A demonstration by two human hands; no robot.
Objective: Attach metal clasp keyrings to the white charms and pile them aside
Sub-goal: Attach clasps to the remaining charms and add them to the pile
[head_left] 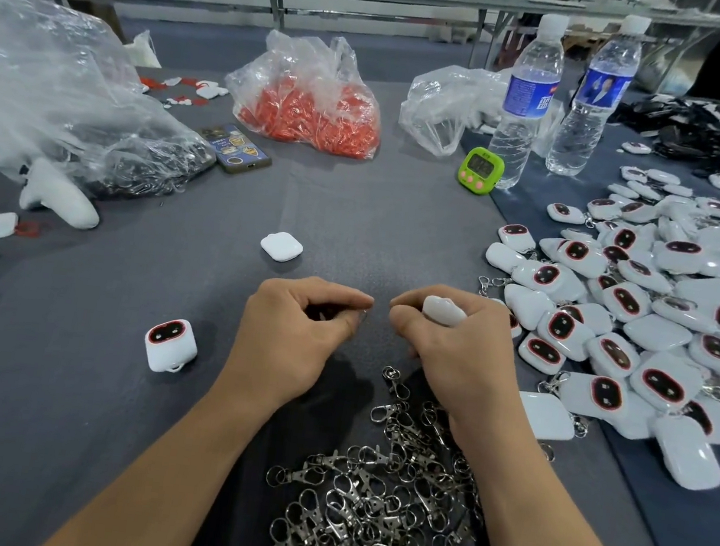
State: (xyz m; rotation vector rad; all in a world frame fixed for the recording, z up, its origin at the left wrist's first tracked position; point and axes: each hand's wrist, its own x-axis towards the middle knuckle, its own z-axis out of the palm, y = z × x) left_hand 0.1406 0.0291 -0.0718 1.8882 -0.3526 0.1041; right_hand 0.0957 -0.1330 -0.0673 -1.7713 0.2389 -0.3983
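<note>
Left hand (296, 337): pinches a metal ring (362, 316), mostly hidden.
Right hand (456, 357): curled round a white charm (443, 311), face unseen.
Charm pile (661, 319): cut off right.

One wide-angle head cam; table (354, 227) is viewed fwd & down from close above. Near centre, left hand (296, 333) & right hand (452, 352) are framed, forearms entering from btm.

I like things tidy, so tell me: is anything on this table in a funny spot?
Two charms sit alone, away from the big pile on the right: a face-up charm beside the left hand, and a blank-side-up charm farther up the table. Nothing looks broken or spilled.
</note>
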